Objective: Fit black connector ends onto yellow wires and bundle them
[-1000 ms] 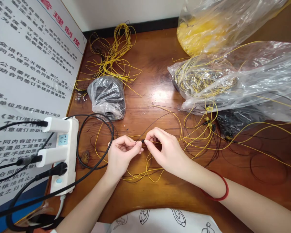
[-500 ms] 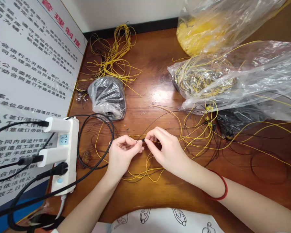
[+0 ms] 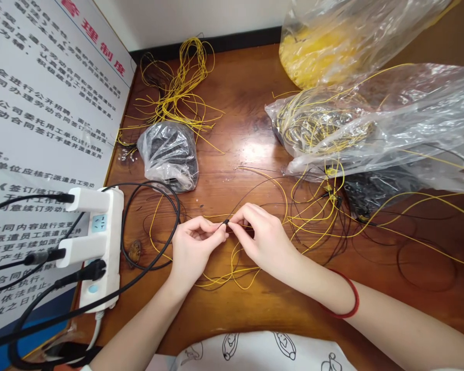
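Between my fingertips is a small black piece (image 3: 226,222), too small to name surely, with thin dark wire at it. My left hand (image 3: 197,247) pinches a thin dark wire on the left side of the piece, thumb against index finger. From the right, my right hand (image 3: 261,237) pinches the piece with thumb and index finger. Yellow wires (image 3: 244,270) and thin dark wires lie on the table beneath and around both hands. More yellow and black wires (image 3: 325,221) run off to the right.
A white power strip (image 3: 100,242) with plugs stands at left, its black cable (image 3: 178,206) looping near my left hand. A clear bag of black items (image 3: 170,154) sits behind, beside a yellow wire bundle (image 3: 185,87). Bags of wires (image 3: 317,123) and yellow material (image 3: 313,56) lie at right.
Both hands stay pinched together at almost the same spot. The whole view has shifted slightly; the small black piece appears a little tilted between the fingertips.
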Available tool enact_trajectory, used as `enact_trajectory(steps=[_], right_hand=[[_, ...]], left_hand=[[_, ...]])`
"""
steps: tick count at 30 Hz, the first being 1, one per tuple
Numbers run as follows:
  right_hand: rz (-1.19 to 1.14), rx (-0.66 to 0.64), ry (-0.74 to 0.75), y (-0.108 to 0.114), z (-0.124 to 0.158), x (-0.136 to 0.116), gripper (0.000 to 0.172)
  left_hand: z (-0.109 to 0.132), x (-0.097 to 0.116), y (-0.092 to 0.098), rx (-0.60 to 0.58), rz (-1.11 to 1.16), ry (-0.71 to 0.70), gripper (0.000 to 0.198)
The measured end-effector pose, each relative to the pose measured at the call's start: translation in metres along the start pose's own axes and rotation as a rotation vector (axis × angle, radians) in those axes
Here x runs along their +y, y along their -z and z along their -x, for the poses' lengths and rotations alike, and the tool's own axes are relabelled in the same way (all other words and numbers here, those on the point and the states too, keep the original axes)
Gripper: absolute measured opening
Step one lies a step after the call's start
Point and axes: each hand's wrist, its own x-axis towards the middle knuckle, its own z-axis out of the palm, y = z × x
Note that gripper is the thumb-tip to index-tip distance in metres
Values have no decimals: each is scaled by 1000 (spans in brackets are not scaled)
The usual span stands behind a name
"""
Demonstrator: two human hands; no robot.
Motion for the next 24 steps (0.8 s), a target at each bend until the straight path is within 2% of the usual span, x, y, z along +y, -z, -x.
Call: enact_trajectory(steps=[9,15,20,24], right_hand=[[-24,44,0,-1,1,1,3],[-46,10,-11,2,-1,1,6],[-43,10,10,3,-1,3,6],[-36,17,5,3,-1,3,4]], left_hand=[[-1,3,-1,33,75,34,22],[-2,2,0,5,85,-7,21],[-2,3,1,-62,101,65,23],[-2,2,1,-19,111,85,22]])
